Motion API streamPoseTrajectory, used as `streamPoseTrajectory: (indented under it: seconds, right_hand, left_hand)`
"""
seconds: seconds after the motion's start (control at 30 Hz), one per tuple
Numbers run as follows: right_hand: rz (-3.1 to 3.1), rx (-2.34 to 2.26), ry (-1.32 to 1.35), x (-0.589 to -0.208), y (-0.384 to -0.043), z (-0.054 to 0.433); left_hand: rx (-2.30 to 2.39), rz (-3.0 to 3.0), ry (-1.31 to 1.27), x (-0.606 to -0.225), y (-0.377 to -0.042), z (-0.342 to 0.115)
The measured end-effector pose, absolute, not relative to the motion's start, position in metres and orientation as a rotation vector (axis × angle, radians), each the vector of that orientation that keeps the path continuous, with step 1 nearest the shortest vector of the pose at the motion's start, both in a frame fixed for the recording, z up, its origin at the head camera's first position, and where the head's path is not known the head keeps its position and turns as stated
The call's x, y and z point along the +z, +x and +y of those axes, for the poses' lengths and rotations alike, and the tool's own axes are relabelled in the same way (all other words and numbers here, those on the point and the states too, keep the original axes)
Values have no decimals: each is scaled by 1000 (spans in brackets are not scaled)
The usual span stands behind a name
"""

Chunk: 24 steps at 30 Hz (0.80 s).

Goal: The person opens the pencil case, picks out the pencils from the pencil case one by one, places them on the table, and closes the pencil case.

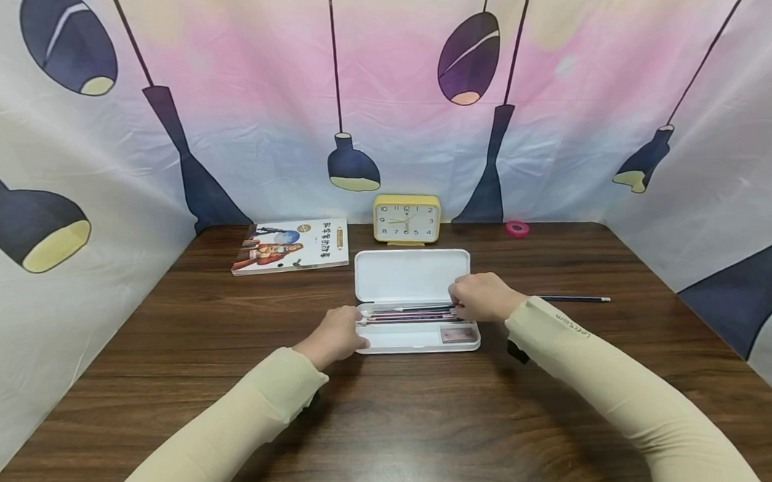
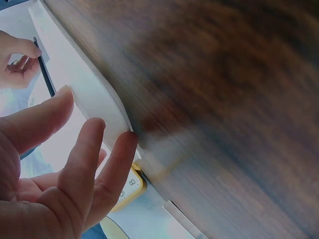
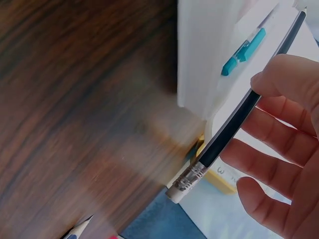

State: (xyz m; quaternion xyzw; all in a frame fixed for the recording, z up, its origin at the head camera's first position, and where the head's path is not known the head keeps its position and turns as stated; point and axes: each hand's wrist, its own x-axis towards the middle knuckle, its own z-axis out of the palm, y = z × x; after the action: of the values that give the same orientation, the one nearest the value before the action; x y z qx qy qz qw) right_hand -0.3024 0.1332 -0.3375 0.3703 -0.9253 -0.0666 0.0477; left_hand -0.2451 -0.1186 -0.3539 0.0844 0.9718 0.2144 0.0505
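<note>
An opened white pencil case [image 1: 398, 341] lies on the table with its lid raised. Several pencils [image 1: 410, 317] lie along its rear part, and a pinkish rectangular item [image 1: 458, 334] sits front right. My left hand [image 1: 334, 337] holds the left end, thumb toward the front and bent fingers toward the back. My right hand [image 1: 487, 296], over the right side, pinches a dark pencil [image 3: 229, 127] between thumb and fingers, its white eraser end sticking out. Beyond that hand, another dark pencil [image 1: 574, 299] rests on the table. A teal item [image 3: 243, 53] shows inside the case in the right wrist view.
A yellow clock [image 1: 407, 219] stands behind the case. At the back left lies a book [image 1: 291, 246] with an illustrated cover. A pink ring-shaped item [image 1: 517, 227] lies at the back right. Cloth [image 1: 273, 94] printed with lamps hangs around the wooden table [image 1: 396, 430].
</note>
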Motion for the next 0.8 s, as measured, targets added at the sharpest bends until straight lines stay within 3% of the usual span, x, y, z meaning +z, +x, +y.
streamPoseTrajectory:
  seconds: [0.8]
  right_hand:
    - [-2843,-164,1053,-341,-305,164]
  left_hand:
    - [650,2979,294,-348,-238,-118]
